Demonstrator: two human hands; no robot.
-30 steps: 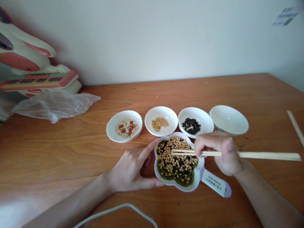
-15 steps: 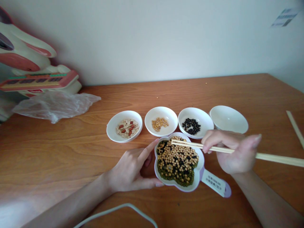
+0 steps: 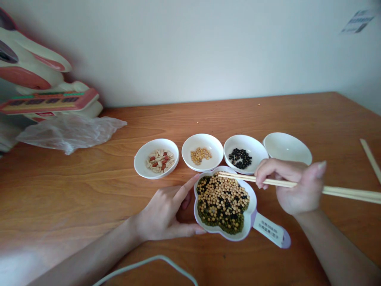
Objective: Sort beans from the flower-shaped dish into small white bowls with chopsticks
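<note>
Left hand (image 3: 165,216) grasps the left side of the pan (image 3: 253,198) at the frame's lower centre, while the right hand (image 3: 294,186) clasps chopsticks (image 3: 275,182), tips at the beans (image 3: 228,192) near its upper rim.

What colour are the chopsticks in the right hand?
The chopsticks are pale yellow, clearest in the head view.

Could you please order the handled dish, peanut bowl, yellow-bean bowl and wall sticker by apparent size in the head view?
1. Handled dish
2. Peanut bowl and yellow-bean bowl: they look nearly alike, so I leave them unranked
3. Wall sticker
</note>
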